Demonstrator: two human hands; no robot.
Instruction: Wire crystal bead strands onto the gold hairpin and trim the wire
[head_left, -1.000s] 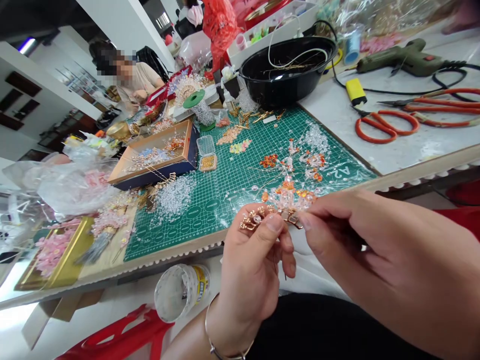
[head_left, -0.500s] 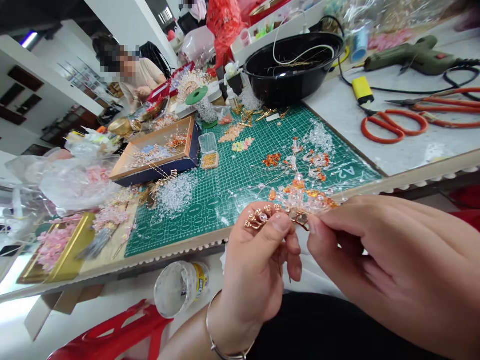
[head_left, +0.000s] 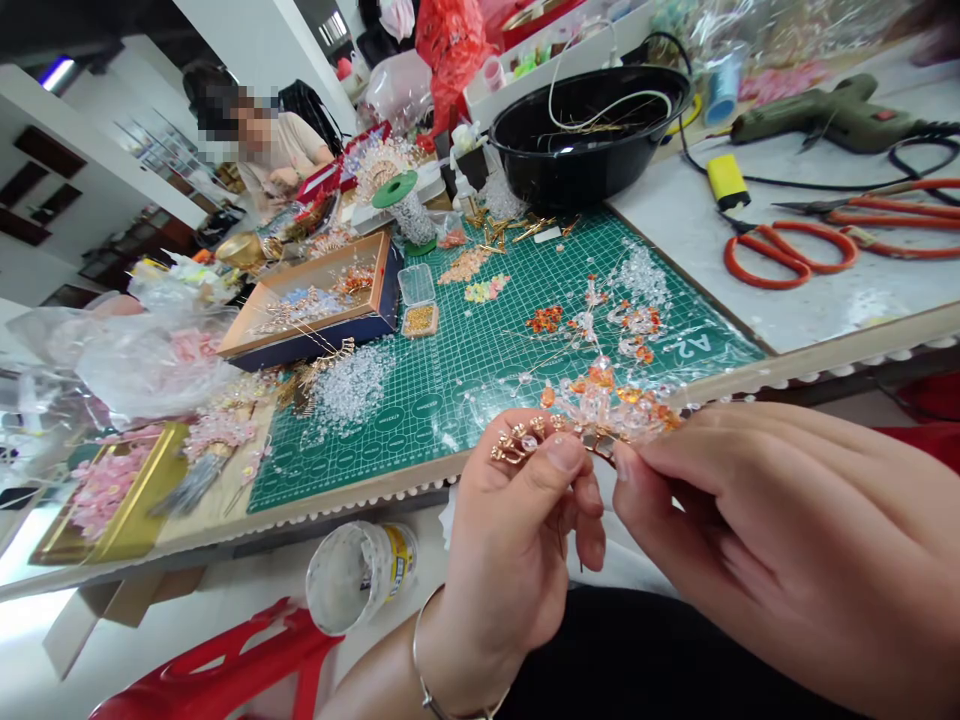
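Lowered a little from the earlier view, the right hand (head_left: pixel 780 520) now pinches the beaded wire spray (head_left: pixel 600 410), whose orange and clear bead cluster fans further to the right.

Long axis of the spray: close to level and rising slightly to the right, from gilt wire curls at lower left to bead tips at right. The bead cluster points up and away from the person.

Position: held in the air by both hands, just in front of the bench (head_left: pixel 862 310) edge and over the near right corner of the green cutting mat (head_left: pixel 450 440), touching neither as far as can be seen.

Left hand (head_left: pixel 510 540): closed on the gilt wires, thumb lying across them, other fingers curled behind; a metal bracelet (head_left: pixel 424 660) circles the wrist. Right hand: thumb and forefinger closed on the wires beside the left thumb, remaining fingers loosely curled.

Surroundings: loose clear beads (head_left: pixel 349 390) lie at the mat's left side, and a wooden tray (head_left: pixel 315 300) of bead sprays stands beyond them. A black bowl (head_left: pixel 585 130) holding wires stands at the far edge of the mat, and orange-handled scissors (head_left: pixel 787 255) and a glue gun (head_left: pixel 817 125) lie on the bench at right.
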